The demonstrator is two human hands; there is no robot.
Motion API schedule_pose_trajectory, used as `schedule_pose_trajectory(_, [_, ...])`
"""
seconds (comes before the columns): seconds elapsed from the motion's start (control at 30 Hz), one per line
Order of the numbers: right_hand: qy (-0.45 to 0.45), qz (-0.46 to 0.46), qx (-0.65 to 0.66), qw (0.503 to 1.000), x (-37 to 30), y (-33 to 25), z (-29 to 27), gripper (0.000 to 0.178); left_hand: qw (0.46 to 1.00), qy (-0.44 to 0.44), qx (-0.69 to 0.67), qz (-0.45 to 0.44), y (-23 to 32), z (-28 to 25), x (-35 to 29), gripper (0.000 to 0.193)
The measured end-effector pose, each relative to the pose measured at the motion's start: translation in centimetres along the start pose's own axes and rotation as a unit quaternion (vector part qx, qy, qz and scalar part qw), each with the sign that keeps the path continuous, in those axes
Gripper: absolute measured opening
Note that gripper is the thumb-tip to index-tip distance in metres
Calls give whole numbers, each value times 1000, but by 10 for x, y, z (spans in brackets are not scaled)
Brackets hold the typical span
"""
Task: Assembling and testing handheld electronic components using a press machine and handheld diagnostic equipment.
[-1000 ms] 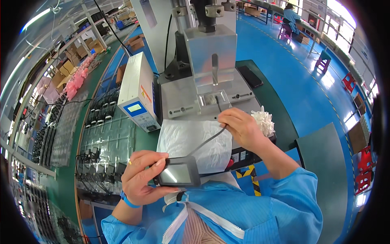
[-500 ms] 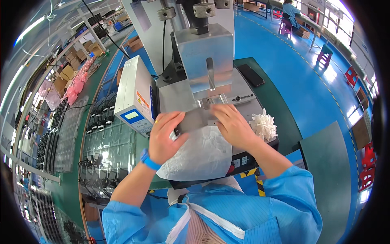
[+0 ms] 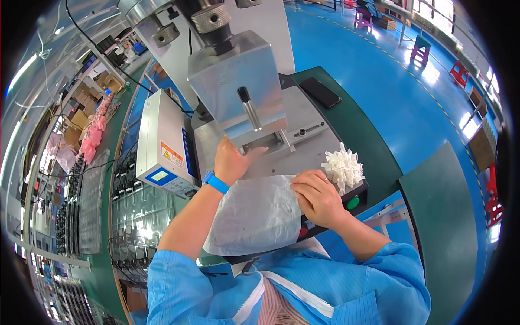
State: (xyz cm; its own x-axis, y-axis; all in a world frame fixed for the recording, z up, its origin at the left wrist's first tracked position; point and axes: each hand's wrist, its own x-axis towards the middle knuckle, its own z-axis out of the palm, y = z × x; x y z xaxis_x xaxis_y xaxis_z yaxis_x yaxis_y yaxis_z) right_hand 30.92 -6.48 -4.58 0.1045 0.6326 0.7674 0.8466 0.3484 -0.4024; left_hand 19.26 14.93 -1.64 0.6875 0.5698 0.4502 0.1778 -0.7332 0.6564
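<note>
My left hand (image 3: 233,160) reaches to the metal fixture (image 3: 290,143) under the press head (image 3: 238,81). Its thumb is stretched to the right, apart from the fingers, and slightly blurred; some fingertips are hidden. Beside that thumb, a dark flat piece (image 3: 262,142) lies in the fixture, partly covered. My right hand (image 3: 320,199) is closed, fingers curled together, over the right edge of a translucent white plastic bag (image 3: 254,216). What its fingertips hold, if anything, cannot be made out. A pile of small white plastic pieces (image 3: 344,169) sits just beyond it.
A grey control box (image 3: 168,143) with a small screen stands left of the press. A black phone (image 3: 320,92) lies on the green table (image 3: 374,146) at the right. A green button (image 3: 353,203) is near my right hand. Clear trays (image 3: 135,211) with black parts line the left.
The dark piece, between both hands before, now lies in the fixture. My right hand has drawn back toward me to the bag's edge. My left hand has moved forward; the view has shifted.
</note>
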Motion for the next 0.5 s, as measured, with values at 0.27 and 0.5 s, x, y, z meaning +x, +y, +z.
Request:
schedule_pose_trajectory(0.27, [7,-9,-7,1000,-1,-2,-1,19,999,-23,-34,7,2,6,6,38])
schedule_pose_trajectory(0.5, [11,-3,-1,1000,-3,1,-1,20,994,-73,47,66,-2,-3,0,37])
